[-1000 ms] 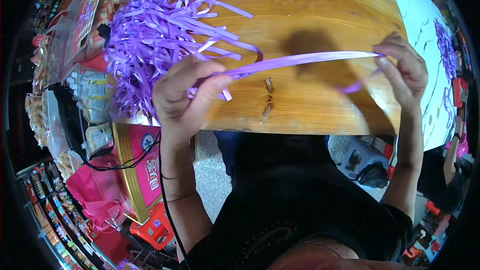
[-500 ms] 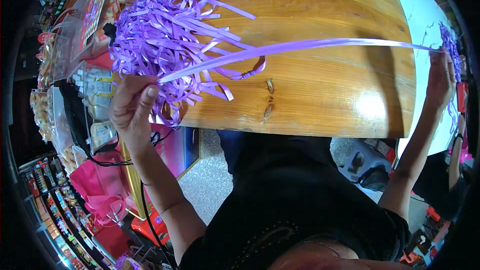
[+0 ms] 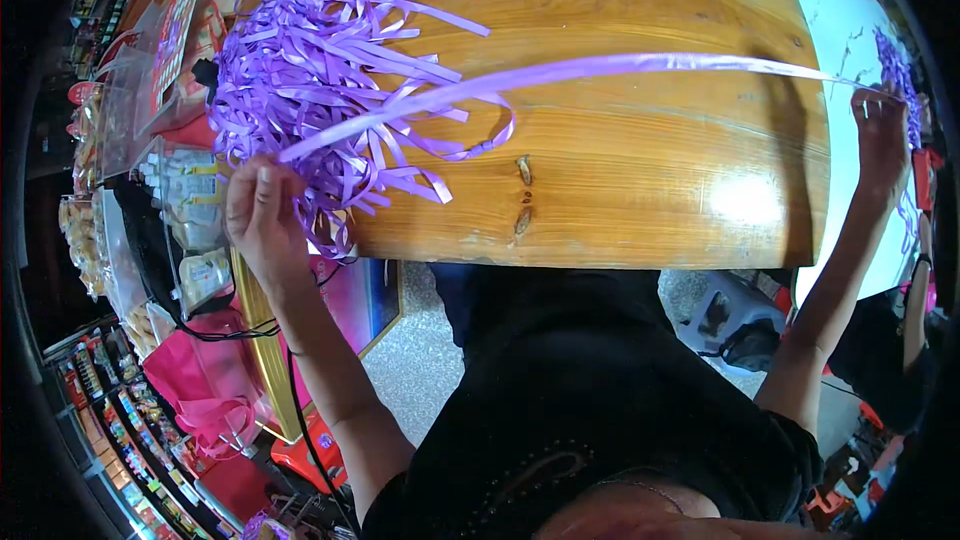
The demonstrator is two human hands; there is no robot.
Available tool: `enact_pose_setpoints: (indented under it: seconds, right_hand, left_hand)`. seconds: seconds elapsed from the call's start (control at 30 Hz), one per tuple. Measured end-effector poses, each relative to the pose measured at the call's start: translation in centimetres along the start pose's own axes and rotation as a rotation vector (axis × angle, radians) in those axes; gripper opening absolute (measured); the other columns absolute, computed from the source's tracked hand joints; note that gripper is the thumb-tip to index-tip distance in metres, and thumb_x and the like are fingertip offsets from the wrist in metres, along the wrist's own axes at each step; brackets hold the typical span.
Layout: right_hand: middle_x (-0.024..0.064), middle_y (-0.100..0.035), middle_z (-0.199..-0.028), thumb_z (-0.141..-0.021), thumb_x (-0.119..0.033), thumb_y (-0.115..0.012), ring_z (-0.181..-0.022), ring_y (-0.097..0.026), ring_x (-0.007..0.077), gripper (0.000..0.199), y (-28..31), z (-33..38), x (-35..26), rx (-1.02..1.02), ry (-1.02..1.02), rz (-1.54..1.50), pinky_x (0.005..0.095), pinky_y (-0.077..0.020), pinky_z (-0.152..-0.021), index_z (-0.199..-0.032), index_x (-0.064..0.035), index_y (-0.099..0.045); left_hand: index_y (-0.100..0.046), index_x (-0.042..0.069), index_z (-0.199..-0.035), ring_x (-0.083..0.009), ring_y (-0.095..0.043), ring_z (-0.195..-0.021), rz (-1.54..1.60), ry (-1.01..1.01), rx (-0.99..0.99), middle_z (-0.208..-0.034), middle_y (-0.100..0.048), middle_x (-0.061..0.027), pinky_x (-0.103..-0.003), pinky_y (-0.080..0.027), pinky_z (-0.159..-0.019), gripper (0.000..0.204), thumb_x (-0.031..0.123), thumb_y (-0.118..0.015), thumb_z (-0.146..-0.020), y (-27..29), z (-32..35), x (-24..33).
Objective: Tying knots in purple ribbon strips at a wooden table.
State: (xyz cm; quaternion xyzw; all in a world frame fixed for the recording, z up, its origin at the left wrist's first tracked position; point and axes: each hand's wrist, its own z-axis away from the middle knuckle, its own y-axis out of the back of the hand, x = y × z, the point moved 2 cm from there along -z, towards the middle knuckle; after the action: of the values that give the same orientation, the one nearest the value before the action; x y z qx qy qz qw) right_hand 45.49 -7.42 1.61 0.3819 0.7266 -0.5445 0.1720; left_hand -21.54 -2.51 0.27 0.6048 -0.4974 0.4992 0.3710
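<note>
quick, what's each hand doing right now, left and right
Left hand: closed on one end of the purple ribbon, beside the ribbon pile.
Right hand: pinching the ribbon's other end, stretched taut.

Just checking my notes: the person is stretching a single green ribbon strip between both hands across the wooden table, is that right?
Not quite: the ribbon strip is purple, not green, as the head view shows. It does stretch between the left hand and the right hand across the wooden table.

A wooden table (image 3: pixel 620 190) stands above pink bags (image 3: pixel 200 390).
</note>
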Motion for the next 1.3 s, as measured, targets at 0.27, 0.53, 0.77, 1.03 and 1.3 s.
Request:
enact_pose_setpoints:
  seconds: [0.27, 0.53, 0.77, 1.03, 1.3]
  right_hand:
    - [0.0165, -0.05, -0.109, -0.091, 0.002, -0.043, -0.106, -0.045, 0.0248, 0.037, -3.4, -1.1, 3.8, -0.048, -0.118, -0.433, 0.0451, -0.0301, -0.1, -0.127, 0.0067, -0.038]
    - [0.0042, -0.053, -0.102, -0.092, -0.013, -0.049, -0.092, -0.048, 0.0099, 0.043, -9.8, -0.9, 7.1, 0.241, -0.022, 0.678, 0.025, -0.0373, -0.079, -0.131, 0.0042, -0.04]
    - [0.0031, -0.062, -0.094, -0.086, -0.008, -0.06, -0.087, -0.059, 0.0102, 0.031, -20.7, 0.2, 15.9, -0.153, -0.114, 0.859, 0.022, -0.0461, -0.076, -0.116, -0.0002, -0.057]
    - [0.0074, -0.062, -0.092, -0.08, 0.003, -0.062, -0.087, -0.06, 0.0137, 0.024, -22.7, 0.1, 18.9, -0.48, -0.053, 0.863, 0.0228, -0.0487, -0.077, -0.104, -0.0008, -0.062]
    - [0.0087, -0.063, -0.087, -0.079, 0.002, -0.064, -0.08, -0.061, 0.0131, 0.019, -23.3, 1.4, 19.7, -0.298, -0.21, 0.735, 0.0215, -0.0485, -0.068, -0.098, 0.0002, -0.065]
  left_hand:
    - [-0.057, 0.003, -0.097, -0.0239, -0.057, -0.087, 0.934, 0.219, 0.119, -0.097, -0.06, -0.0119, -0.033, -0.048, -0.082, 0.019, 0.02, -0.052, -0.091, -3.3, -2.1, -1.7]
    - [-0.058, 0.002, -0.092, -0.0063, -0.032, -0.056, 0.741, 0.324, -0.206, -0.066, -0.04, 0.0052, -0.022, -0.026, -0.052, 0.022, 0.024, -0.056, -0.091, -11.9, 0.9, -0.3]
    - [-0.06, 0.0, -0.096, -0.0037, -0.035, -0.058, 0.584, 0.37, -0.385, -0.07, -0.048, 0.0036, -0.022, -0.03, -0.054, 0.019, 0.018, -0.055, -0.091, -16.9, 4.8, 1.1]
    - [-0.06, -0.001, -0.098, -0.0145, -0.05, -0.077, -0.198, -0.296, -0.472, -0.082, -0.054, -0.0061, -0.026, -0.04, -0.068, 0.018, 0.012, -0.049, -0.092, -16.7, 5.4, 2.0]
    - [-0.059, -0.001, -0.095, -0.0184, -0.049, -0.065, -0.217, -0.312, -0.518, -0.076, -0.051, -0.0087, -0.028, -0.039, -0.059, 0.014, 0.01, -0.053, -0.09, -17.6, 5.5, 1.1]
